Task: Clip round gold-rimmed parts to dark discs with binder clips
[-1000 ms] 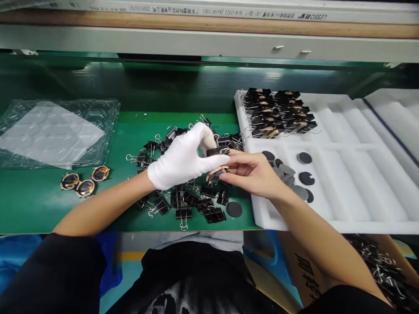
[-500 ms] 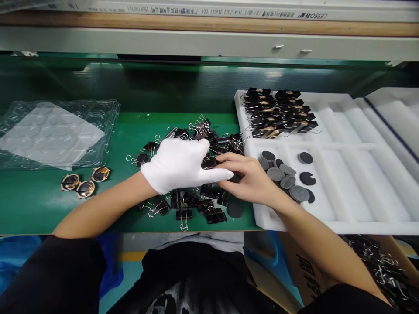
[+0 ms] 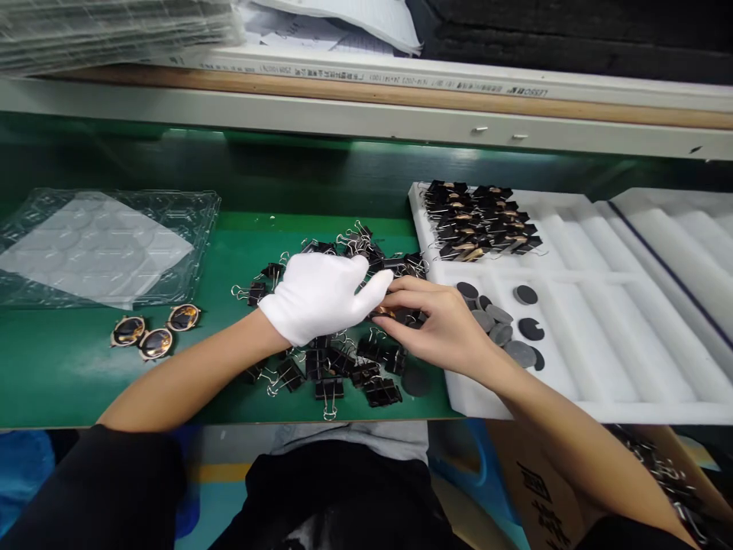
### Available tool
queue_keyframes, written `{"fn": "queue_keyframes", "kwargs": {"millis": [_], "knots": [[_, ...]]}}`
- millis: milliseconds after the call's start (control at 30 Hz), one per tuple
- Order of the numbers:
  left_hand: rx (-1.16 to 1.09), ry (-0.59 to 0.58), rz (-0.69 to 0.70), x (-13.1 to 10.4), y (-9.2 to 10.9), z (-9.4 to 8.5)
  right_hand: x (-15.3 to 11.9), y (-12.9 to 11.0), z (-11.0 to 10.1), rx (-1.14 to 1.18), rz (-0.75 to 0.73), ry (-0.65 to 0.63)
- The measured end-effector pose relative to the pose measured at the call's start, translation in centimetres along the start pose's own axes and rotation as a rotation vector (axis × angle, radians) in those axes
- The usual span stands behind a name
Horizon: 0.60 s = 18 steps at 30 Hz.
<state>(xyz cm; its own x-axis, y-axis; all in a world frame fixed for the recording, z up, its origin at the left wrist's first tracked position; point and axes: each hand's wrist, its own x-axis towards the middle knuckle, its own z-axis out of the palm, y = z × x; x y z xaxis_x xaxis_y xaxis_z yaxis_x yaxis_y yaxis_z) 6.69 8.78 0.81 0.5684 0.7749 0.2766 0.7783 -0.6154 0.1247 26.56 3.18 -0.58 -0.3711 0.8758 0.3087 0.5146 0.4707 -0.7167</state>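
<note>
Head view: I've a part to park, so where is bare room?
Bare: green bench, front left, below the gold-rimmed pieces; between clear tray and binder clips; the white tray right of the dark discs. Crowded: clips around left hand and right hand.

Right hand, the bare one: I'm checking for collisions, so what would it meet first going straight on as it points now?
Probably the gloved left hand, directly ahead of the right hand; depth is unclear, they may already touch.
</note>
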Motion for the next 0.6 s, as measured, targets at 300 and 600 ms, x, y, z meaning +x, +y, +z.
{"fn": "queue_keyframes", "kwargs": {"millis": [300,600], "knots": [[-0.343,0.138,-0.052,1.0,-2.4,0.1,1.1,-1.6,-0.2,0.287,0.210,-0.029],[-0.895,0.456,-0.251,1.8,-3.2,0.7,2.9,-1.0,3.5,0.829,0.378,0.563]]}}
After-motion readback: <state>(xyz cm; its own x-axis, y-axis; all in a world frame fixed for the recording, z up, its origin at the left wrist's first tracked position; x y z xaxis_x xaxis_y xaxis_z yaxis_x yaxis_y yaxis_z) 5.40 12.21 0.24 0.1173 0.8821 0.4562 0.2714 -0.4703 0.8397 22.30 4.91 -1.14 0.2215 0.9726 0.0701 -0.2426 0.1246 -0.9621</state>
